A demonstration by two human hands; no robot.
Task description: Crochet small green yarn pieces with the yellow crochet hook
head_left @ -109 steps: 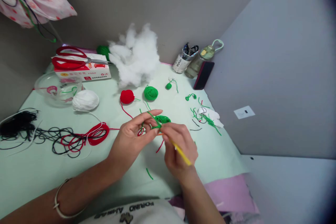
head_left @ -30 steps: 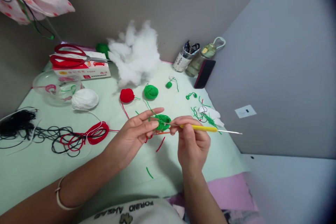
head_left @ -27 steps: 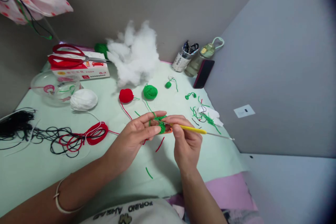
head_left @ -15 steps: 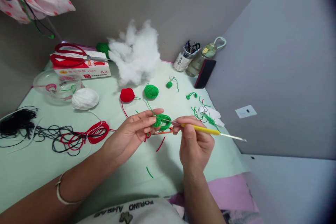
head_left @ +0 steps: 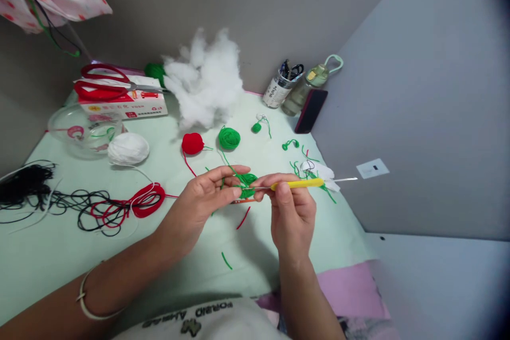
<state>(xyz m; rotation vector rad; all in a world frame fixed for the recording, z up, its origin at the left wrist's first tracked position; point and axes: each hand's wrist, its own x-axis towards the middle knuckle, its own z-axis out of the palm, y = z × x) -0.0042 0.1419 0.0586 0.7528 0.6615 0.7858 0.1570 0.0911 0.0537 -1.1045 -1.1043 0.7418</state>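
At the near edge of the mint-green table cover (head_left: 48, 260), a bracelet (head_left: 84, 304) circles the left wrist, and a short green thread scrap (head_left: 226, 261) lies on the cloth between the two forearms. Just above it, the left hand (head_left: 201, 199) pinches a small green crochet piece (head_left: 247, 187) between thumb and fingertips, holding it clear of the cloth. The right hand (head_left: 292, 218) is closed on a yellow crochet hook (head_left: 298, 184), thumb and forefinger pressed on the handle; the hook lies almost level, one end at the green crochet piece, the bare metal end pointing right. A red thread scrap (head_left: 243, 218) lies on the cloth under the hands.

To the left, red yarn loops (head_left: 148, 201) tangle with black cord (head_left: 30, 187). To the right of the hook is a white scrap with green threads (head_left: 321, 172). Further back sit a white yarn ball (head_left: 128, 147), a red yarn ball (head_left: 192, 143), a green yarn ball (head_left: 229, 138) whose strand runs to the piece in hand, and a tiny green ball (head_left: 256, 127). Beyond them stand a glass bowl (head_left: 64, 130), a box (head_left: 131, 108) with red scissors (head_left: 99, 82) on top, a heap of white stuffing (head_left: 205, 85), a jar of pens (head_left: 279, 87), a bottle (head_left: 308, 82) and a dark phone (head_left: 311, 111) leaning at the wall
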